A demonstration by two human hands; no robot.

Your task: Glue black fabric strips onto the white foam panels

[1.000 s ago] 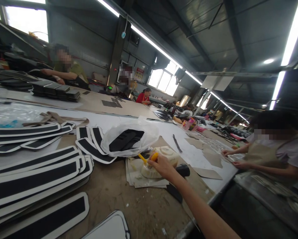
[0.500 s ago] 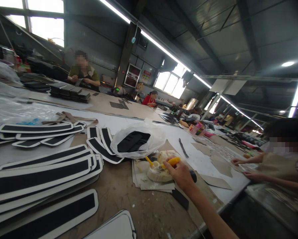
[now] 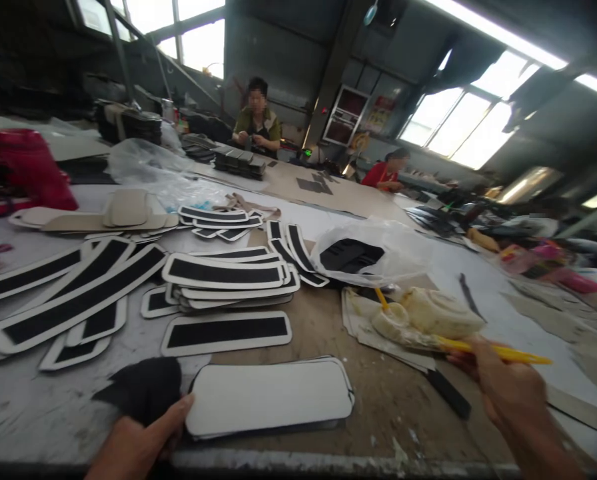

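Note:
My right hand [image 3: 508, 387] is closed round a yellow-handled brush [image 3: 521, 355], its front end by a glue-crusted dish [image 3: 392, 321]. A second yellow stick [image 3: 381, 299] leans in that dish. At the near edge of the table, my left hand [image 3: 141, 437] has its thumb on the left end of a stack of white rounded panels [image 3: 271, 399]; its other fingers are partly hidden. A crumpled black piece [image 3: 146, 387] lies against this hand. Behind the stack is a white-bordered black strip [image 3: 226, 332].
More black strips with white borders [image 3: 228, 270] lie in piles at left and centre. A clear plastic bag [image 3: 403, 250] holds black pieces. A dark flat bar [image 3: 449, 393] lies near my right hand. Co-workers [image 3: 257, 123] sit across the table.
The view has swung left and down. My left hand and the white panels have come into view. My right hand has drawn the brush back toward the right.

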